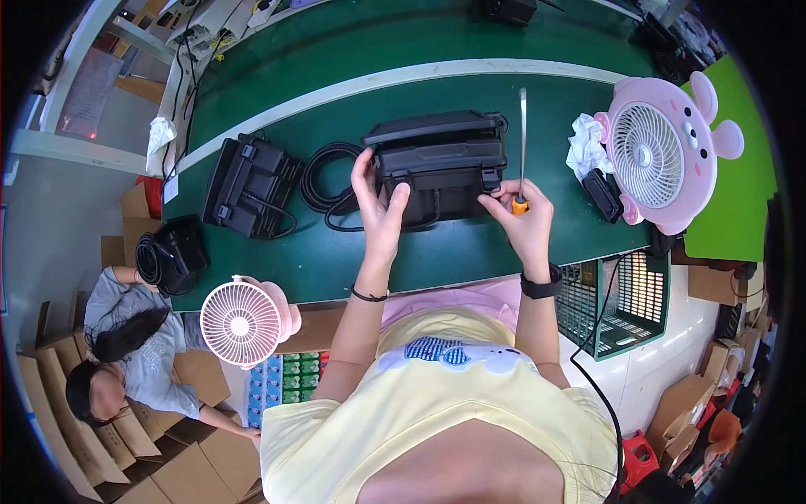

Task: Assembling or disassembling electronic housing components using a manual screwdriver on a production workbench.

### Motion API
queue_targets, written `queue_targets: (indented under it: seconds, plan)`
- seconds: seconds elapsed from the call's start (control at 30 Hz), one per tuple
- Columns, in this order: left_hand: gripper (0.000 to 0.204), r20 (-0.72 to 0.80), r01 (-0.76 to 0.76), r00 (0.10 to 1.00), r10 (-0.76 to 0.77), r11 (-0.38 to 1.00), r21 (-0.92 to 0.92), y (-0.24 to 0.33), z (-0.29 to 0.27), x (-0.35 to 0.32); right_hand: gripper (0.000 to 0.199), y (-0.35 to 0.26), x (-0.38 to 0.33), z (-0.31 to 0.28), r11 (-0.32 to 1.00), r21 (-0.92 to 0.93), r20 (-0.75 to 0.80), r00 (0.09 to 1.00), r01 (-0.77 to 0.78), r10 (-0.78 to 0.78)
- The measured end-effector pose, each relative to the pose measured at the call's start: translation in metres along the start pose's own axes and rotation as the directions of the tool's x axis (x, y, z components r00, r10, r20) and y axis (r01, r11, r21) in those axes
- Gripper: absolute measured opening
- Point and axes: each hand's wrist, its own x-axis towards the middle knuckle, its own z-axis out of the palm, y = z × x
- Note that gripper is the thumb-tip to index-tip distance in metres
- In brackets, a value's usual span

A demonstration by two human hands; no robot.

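Note:
A black plastic case (441,160) with a hinged lid stands in front of me on the green bench, its lid slightly raised at the back. My left hand (378,206) grips the case's left side, thumb on the front and fingers behind. At the right front latch (490,178), the thumb and fingers of my right hand (525,220) touch the case's corner. A screwdriver (520,204) with an orange handle is tucked in that hand, its long shaft pointing away from me. A coiled black cable (312,181) lies left of the case.
Another black case (252,186) sits to the left, and one with coiled cable (180,252) at the bench's left end. A pink fan (646,155), crumpled white paper (588,147) and a small black part (603,195) are right. A smaller fan (242,323) and a person (138,344) are lower left.

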Motion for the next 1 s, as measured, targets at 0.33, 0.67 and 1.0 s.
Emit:
queue_targets:
  seconds: [0.33,0.67,1.0]
  plan:
    - [0.090,0.022,0.035,0.999,-0.035,0.999,-0.013,-0.006,0.007,0.002,0.015,0.013,0.015,0.008,0.838,0.522,0.097,0.987,-0.158,0.125]
    - [0.090,0.006,0.029,1.000,-0.029,1.000,0.007,-0.015,0.006,0.004,0.034,-0.014,0.020,0.001,0.995,0.090,-0.062,0.998,0.039,-0.034]
    - [0.090,-0.016,-0.055,0.998,0.055,0.998,-0.007,-0.019,0.008,-0.003,0.019,0.001,0.008,0.009,0.810,0.536,0.119,0.971,-0.238,0.207]
